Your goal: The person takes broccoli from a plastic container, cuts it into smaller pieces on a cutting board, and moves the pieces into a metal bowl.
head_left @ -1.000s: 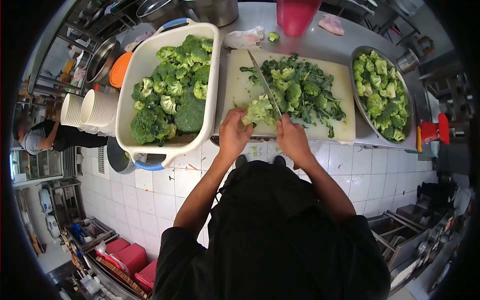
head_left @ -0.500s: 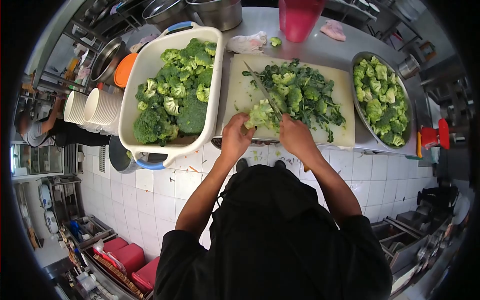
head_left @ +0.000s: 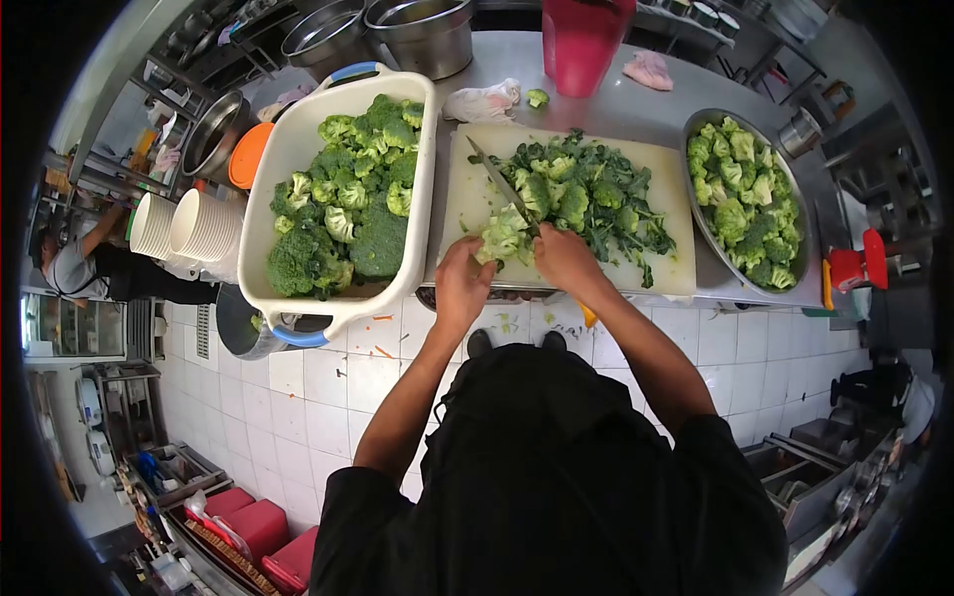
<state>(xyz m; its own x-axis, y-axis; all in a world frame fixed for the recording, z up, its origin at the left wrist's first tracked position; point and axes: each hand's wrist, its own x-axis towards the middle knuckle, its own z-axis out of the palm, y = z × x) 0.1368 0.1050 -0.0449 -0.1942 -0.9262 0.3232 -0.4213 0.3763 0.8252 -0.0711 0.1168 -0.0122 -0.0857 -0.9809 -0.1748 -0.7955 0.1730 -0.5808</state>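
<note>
My left hand [head_left: 463, 280] is closed on a pale green broccoli piece [head_left: 505, 235] at the near edge of the white cutting board [head_left: 664, 181]. My right hand [head_left: 568, 258] grips a knife [head_left: 500, 179], its blade slanting away to the far left over the board, close along the right side of that piece. Beyond the hands lies a heap of cut broccoli florets and dark leaves [head_left: 604, 195]. To the left, a white tub [head_left: 425, 149] holds large broccoli heads and florets. On the right stands a metal bowl [head_left: 688, 199] full of florets.
Behind the board are a crumpled white cloth [head_left: 482, 102], a single floret [head_left: 538, 98], a red container [head_left: 584, 50] and a pinkish cloth [head_left: 649, 71]. Stacked white cups [head_left: 204, 226] stand left of the tub. Another person [head_left: 75, 263] is at far left. Scraps dot the tiled floor [head_left: 383, 372].
The whole view has shifted slightly. Both hands, the knife and the broccoli piece keep nearly the same places relative to the board.
</note>
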